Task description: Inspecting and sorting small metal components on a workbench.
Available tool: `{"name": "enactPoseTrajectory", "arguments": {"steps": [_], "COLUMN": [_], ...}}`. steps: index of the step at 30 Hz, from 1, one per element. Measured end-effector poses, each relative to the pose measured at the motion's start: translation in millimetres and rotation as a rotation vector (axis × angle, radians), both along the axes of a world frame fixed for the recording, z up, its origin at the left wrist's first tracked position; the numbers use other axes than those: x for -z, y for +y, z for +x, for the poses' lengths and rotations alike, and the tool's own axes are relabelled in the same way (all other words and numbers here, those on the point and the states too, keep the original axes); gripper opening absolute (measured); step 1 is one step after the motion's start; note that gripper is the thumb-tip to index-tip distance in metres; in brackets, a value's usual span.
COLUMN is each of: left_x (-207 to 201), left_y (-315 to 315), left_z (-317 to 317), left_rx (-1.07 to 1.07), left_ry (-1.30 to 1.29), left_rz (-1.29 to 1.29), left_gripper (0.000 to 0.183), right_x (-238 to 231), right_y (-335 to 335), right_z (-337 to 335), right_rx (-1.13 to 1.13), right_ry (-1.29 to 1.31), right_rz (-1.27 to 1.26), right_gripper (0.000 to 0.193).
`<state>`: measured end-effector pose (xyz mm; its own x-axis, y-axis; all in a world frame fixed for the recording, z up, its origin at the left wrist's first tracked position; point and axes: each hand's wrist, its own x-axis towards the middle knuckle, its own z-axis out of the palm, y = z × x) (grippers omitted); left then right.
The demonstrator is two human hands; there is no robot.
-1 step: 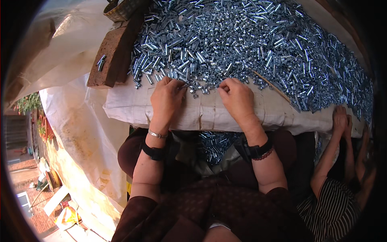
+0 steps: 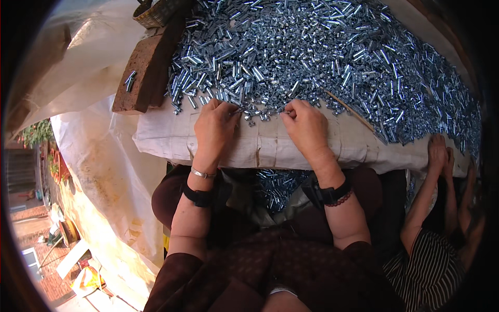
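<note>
A wide heap of small shiny metal tubes and sleeves (image 2: 291, 52) spreads over the table in front of me. At its near edge, my left hand (image 2: 214, 127) is closed in a pinch, with a small metal piece just showing at the fingertips. My right hand (image 2: 307, 129) is pinched too, a little way to the right, and a small glint of metal shows at its fingertips. Between the two hands lie several loose short pieces (image 2: 252, 124). The exact shape of what each hand pinches is too small to tell.
A pale cloth (image 2: 270, 145) covers the table's near edge. Bricks (image 2: 136, 78) with a few tubes on top stand at the left, below a woven basket (image 2: 156, 14). A thin stick (image 2: 351, 111) lies by the heap. At the right, another person's hands (image 2: 437, 151) touch the edge.
My right fingertips have shifted very slightly, and a bit of metal shows more clearly there. The other person's hand at the right has moved a little. My left hand stays in place.
</note>
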<state>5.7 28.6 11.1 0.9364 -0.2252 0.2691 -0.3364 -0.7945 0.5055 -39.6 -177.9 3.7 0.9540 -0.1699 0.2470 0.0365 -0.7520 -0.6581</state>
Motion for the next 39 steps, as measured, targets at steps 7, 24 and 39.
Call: {"name": "enactPoseTrajectory", "arguments": {"steps": [7,24,39], "left_x": [-1.9,-21.2,-16.5], "left_y": [-1.0,-12.7,-12.2], "left_z": [-4.6,-12.9,-11.9], "left_rx": [0.040,0.068,-0.040], "left_ry": [0.362,0.723,0.730], "left_rz": [-0.576,-1.078,-1.183], "left_gripper": [0.016,0.036,0.033], "right_x": [-4.2,-2.6,-6.4], "right_y": [-0.8,2.2,2.1], "right_z": [0.2,1.9,2.6], "right_rx": [0.026,0.064,0.094], "right_ry": [0.095,0.087,0.117], "right_rz": [-0.053,-0.076,-0.181], "right_gripper": [0.011,0.012,0.014]}}
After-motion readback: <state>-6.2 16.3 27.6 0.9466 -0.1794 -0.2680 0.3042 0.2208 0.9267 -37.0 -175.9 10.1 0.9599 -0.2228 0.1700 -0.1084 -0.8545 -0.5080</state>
